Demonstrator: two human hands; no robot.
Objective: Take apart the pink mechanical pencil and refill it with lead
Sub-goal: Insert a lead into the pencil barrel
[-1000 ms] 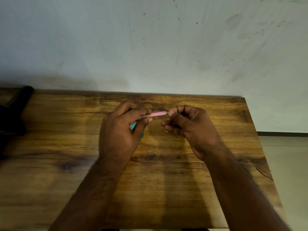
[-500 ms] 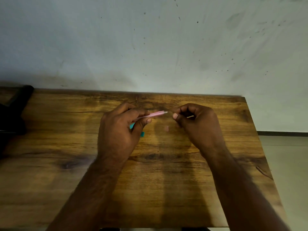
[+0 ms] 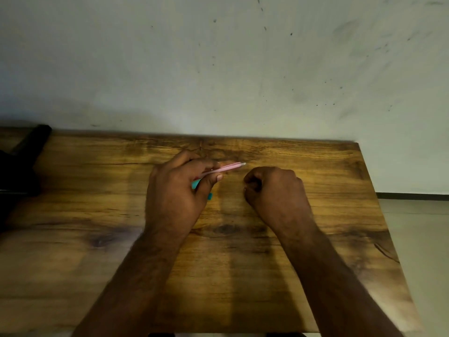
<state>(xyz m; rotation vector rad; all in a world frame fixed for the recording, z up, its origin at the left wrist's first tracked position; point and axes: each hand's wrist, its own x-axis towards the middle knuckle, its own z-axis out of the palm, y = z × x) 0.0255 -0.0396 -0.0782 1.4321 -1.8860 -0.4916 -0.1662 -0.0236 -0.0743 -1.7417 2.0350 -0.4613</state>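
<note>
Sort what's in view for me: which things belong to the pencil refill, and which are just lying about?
Job:
- pink mechanical pencil, held in left hand
- right hand, curled shut; contents hidden
- teal item under the left hand, probably

Lying about:
- black object at the table's left edge

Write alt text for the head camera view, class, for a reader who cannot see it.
A person's left hand holds a slim pink mechanical pencil above a brown wooden table, its tip pointing right. The right hand is curled closed beside it, apart from the pencil. Something teal shows under the left hand; a pale marked wall stands behind.
</note>
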